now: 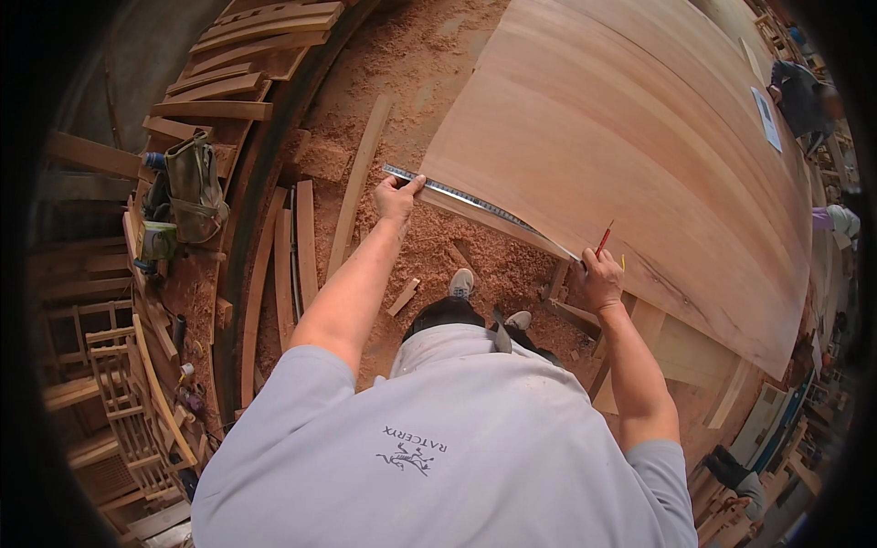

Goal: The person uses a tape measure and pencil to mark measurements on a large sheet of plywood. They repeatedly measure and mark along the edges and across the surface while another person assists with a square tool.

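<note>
A large sheet of plywood (594, 164) with brown grain lies in front of me, raised above the floor. Along its near edge runs a silver measuring strip (475, 203) with dark marks, which looks like a steel ruler. My left hand (398, 195) pinches this strip close to its left end, just off the sheet's left corner. Closed at the strip's other end, my right hand (602, 279) holds a thin red pencil (605, 237) pointing up and away. A small yellow bit shows beside that hand; what it belongs to is hidden.
Wood shavings (429, 82) cover the floor. Long boards (361, 187) lie to the left, past them stacked timber (265, 36) and a green-brown bag (195, 187). At the far right another person (802, 100) stands by a white paper (766, 119) on the sheet.
</note>
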`<state>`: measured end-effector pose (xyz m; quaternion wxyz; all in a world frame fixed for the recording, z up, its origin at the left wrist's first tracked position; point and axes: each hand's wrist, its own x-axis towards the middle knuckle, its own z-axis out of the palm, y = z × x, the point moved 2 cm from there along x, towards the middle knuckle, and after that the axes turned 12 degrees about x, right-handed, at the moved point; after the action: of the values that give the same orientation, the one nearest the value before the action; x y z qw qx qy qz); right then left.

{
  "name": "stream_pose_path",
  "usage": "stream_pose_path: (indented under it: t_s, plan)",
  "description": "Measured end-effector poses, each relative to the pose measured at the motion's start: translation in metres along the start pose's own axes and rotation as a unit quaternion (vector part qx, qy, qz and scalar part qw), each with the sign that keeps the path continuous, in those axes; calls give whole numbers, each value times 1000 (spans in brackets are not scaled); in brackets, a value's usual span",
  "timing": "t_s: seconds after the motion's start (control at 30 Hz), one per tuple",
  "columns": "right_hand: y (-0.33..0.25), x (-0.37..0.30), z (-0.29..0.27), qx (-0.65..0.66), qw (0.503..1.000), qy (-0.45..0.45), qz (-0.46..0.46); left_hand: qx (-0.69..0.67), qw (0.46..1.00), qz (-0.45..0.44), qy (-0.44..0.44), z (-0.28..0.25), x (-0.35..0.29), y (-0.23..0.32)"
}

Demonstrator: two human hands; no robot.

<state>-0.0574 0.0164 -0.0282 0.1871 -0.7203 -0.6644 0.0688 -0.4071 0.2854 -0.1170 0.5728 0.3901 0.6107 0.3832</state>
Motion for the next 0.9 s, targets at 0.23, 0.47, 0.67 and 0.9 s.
stream_pose_path:
  t_s: [0.23, 0.47, 0.67, 0.9]
  plan:
    - [-1, 0, -2, 0, 1000, -3, 8, 17, 1000, 3, 2, 0, -1, 2]
    - [-3, 1, -3, -1, 1000, -9, 14, 10, 1000, 6, -3, 0, -1, 2]
    - [-3, 1, -2, -1, 1000, -9, 15, -12, 1000, 15, -7, -2, 3, -3]
    - [0, 0, -1, 1, 1000, -10, 15, -4, 1000, 0, -2, 1, -1, 2]
